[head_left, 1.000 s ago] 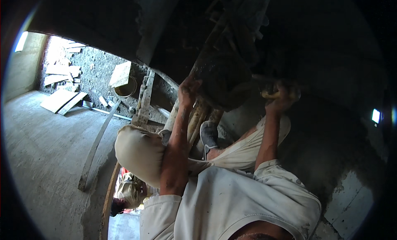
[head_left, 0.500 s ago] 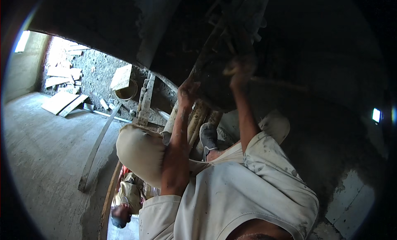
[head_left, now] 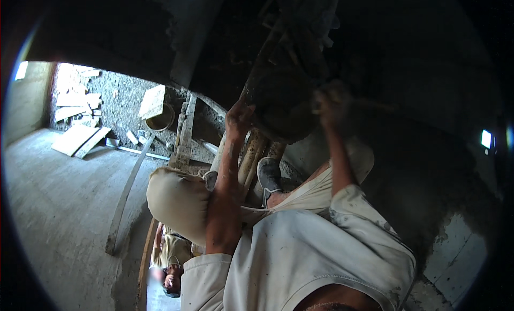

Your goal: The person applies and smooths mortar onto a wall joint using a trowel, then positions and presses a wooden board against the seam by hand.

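Between my knees sits a dark round basin-like container [head_left: 286, 121], its contents lost in shadow. My left hand [head_left: 239, 117] is closed on its left rim, thumb and fingers curled at the edge. To the right of the container, my right hand [head_left: 333, 101] is raised and blurred by motion. Its fingers look closed around something with a pale yellowish end, too dark and smeared to name. Below the container stand several round wooden poles [head_left: 251, 155], and my shod foot [head_left: 269, 174] is beside them.
A person [head_left: 172, 257] is below at the lower left. A long board [head_left: 128, 196] lies against the grey concrete surface [head_left: 59, 204]. Farther left are loose planks [head_left: 80, 137], a bucket [head_left: 160, 118] and rubble ground [head_left: 126, 91]. A dark wall fills the right side.
My right hand has swung right and a little toward me, away from the container's middle. My left hand stays on the rim. The person below has shifted, and the view has tilted slightly.
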Tool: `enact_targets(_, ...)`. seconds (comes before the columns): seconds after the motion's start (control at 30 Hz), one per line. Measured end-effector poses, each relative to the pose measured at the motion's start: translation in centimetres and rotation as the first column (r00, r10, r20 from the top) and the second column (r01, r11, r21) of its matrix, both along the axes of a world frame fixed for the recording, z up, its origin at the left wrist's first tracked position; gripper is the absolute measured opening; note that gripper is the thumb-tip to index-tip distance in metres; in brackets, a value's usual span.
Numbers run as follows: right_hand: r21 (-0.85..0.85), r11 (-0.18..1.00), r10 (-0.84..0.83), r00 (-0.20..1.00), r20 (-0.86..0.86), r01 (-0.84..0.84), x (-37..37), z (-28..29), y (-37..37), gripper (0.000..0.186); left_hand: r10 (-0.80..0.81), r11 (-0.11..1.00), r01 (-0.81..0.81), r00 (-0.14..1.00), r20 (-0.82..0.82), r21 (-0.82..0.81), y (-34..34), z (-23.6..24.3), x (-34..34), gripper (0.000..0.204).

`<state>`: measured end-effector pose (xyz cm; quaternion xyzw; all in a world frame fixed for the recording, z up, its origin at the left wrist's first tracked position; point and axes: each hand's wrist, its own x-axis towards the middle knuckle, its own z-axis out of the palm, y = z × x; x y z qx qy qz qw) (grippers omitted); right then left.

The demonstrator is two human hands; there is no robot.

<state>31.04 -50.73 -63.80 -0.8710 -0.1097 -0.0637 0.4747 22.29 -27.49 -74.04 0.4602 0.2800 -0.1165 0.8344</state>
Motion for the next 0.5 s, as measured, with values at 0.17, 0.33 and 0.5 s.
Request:
enact_targets(0.17, -0.185, 0.968, -0.123, 0.961, 0.247, 0.171, 5.0, 1.1, 8.8, 0.02, -0.049, 0.998, 0.049, 0.999, 0.012, 0.042, 1.1, 0.2, -0.1, 0.055)
enact_targets(0.33, -0.662, 0.659, 0.322, 0.663, 0.676, 0.356, 4.8, 4.2, 5.3, 0.028, 0.029, 0.999, -0.029, 1.0, 0.013, 0.028, -0.2, 0.8, 0.1, 0.051)
enact_targets(0.5, 0.471, 0.724, -0.49, 0.856, -0.162, 0.504, -2.4, -4.3, 5.1, 0.018, -0.062, 0.991, 0.058, 0.998, 0.028, 0.121, 0.3, -1.0, 0.6, 0.054)
